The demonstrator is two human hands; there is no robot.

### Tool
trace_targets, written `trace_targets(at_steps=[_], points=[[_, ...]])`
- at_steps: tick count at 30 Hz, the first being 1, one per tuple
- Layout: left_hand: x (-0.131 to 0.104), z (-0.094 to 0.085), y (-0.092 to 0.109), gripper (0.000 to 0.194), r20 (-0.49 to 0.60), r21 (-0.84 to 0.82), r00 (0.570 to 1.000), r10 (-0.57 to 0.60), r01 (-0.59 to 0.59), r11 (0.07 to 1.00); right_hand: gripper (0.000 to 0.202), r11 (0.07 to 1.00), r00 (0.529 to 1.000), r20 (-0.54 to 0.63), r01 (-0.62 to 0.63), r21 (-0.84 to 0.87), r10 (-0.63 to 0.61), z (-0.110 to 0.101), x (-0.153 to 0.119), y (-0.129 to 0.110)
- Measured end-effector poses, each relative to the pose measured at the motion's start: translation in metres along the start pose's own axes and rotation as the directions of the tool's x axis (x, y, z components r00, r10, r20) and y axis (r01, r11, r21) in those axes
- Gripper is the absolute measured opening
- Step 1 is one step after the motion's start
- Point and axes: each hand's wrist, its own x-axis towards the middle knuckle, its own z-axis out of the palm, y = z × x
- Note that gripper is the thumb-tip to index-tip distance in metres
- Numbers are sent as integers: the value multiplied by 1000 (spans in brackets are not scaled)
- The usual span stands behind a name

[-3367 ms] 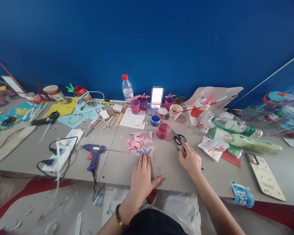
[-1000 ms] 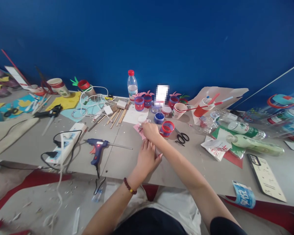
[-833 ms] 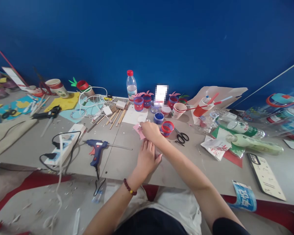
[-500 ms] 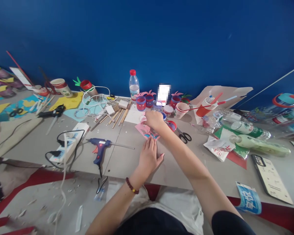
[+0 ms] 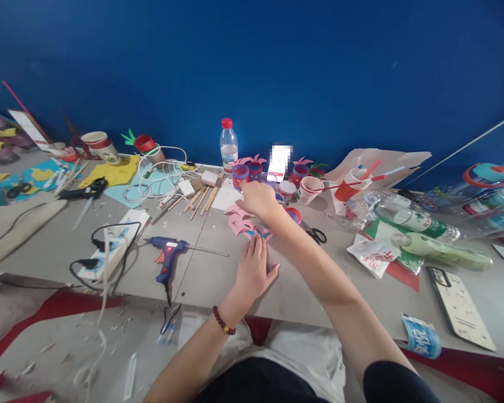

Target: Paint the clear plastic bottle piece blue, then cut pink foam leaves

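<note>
My left hand (image 5: 253, 267) lies palm down on the table, its fingers stretched out. Its fingertips rest on a pink paper cutout with blue pieces (image 5: 252, 232). Farther forward, my right hand (image 5: 258, 198) is closed with its fingers bent downward; what they grip is hidden. Under and beside it lie more pink leaf-shaped paper cutouts (image 5: 236, 223). Just past it stands a red-and-purple cup (image 5: 240, 177) with pink paper leaves, and a similar cup (image 5: 255, 169) is alongside. A red-and-blue lid or dish (image 5: 293, 215) sits right of my right wrist.
A blue hot glue gun (image 5: 168, 252) lies to the left, near a white power strip (image 5: 116, 246) with cables. A bottle (image 5: 229, 146) stands by the wall. Black-handled scissors (image 5: 317, 235), paper cups (image 5: 311, 190), plastic bottles (image 5: 420, 221) and a phone (image 5: 460, 308) are on the right.
My right hand has moved slightly left and forward, toward the cups, showing more of the pink cutouts below it. My left hand stays in place on the paper.
</note>
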Motion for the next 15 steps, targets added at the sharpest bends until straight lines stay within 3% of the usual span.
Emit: trace_targets(at_steps=[2, 7, 10, 15], points=[[0, -1, 1, 68, -4, -7, 1000, -7, 7, 1000, 45, 998, 990, 136, 37, -42, -31, 11, -3, -2], [1, -8, 2, 64, -15, -28, 1000, -18, 17, 999, 45, 998, 958, 287, 45, -45, -30, 36, 1, -10], [2, -10, 3, 63, -13, -31, 1000, -19, 19, 999, 39, 998, 950, 311, 33, -51, -16, 43, 5, -11], [3, -10, 5, 61, 1, -28, 999, -36, 36, 999, 53, 999, 942, 337, 21, -40, -6, 47, 8, -10]])
